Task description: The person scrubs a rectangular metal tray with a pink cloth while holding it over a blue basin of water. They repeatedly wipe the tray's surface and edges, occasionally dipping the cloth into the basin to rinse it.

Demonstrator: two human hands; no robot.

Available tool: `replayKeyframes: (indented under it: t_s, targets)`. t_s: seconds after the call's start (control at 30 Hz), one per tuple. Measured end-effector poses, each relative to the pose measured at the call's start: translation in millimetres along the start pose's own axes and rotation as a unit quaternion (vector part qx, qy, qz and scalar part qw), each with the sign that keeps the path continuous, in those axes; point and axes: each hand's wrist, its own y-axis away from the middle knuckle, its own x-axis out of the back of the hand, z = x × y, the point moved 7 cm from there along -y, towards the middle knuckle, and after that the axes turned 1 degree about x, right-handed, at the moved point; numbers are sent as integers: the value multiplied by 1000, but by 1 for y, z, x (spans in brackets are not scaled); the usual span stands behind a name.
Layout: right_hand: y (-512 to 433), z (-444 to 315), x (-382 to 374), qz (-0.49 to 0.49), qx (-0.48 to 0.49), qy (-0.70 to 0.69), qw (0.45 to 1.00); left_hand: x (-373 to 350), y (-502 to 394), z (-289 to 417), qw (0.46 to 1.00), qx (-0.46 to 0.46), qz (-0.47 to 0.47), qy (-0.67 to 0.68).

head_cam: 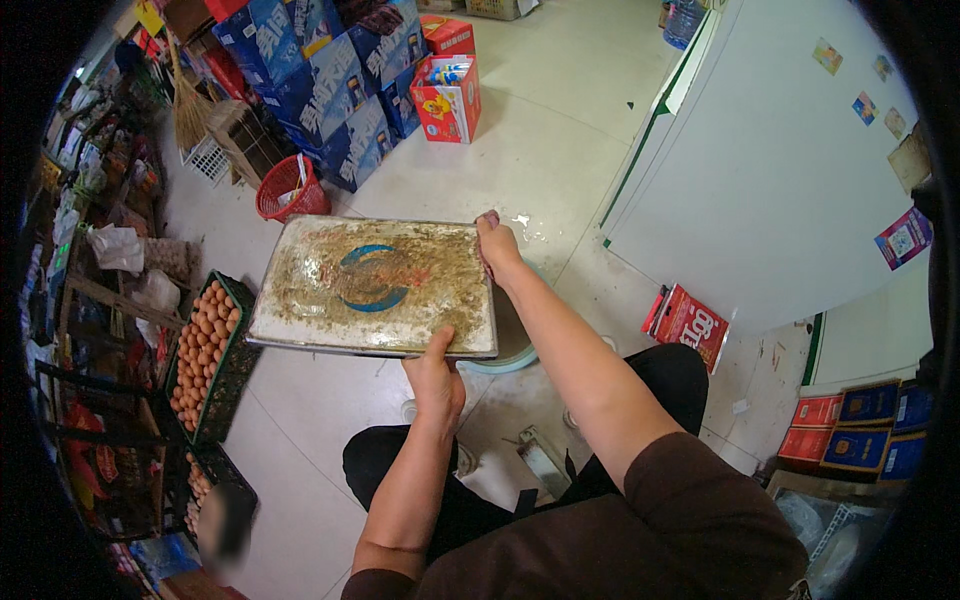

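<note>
A flat rectangular panel (307, 289), white with two blue crescents, is tilted in front of me. Brown grime covers much of its wet, shiny face. My left hand (437, 379) grips its near edge, thumb on top. At the right edge, my right hand (499, 247) presses a dark reddish cloth (490, 219) against the rim; its fingers are partly hidden. Beneath the panel's right end is a round basin with a pale blue rim (517, 363), mostly covered by the panel and my right forearm.
Green crates of brown eggs (202, 352) stand at left. Beyond the panel are a red wastebasket (296, 191), stacked blue cartons (322, 97) and a red box (448, 105). A white cabinet (720, 187) rises at right, with a red bag (694, 322) by its foot. Water (529, 225) wets the floor.
</note>
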Motion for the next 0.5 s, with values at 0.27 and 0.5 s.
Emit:
replayKeyframes:
  t_s: [0.27, 0.5]
  targets:
    - [124, 14, 15, -13, 118, -223, 968, -10, -14, -16, 1000, -15, -12, -12]
    - [63, 24, 42, 59, 87, -117, 988, -10, -2, -30, 998, 24, -21, -46]
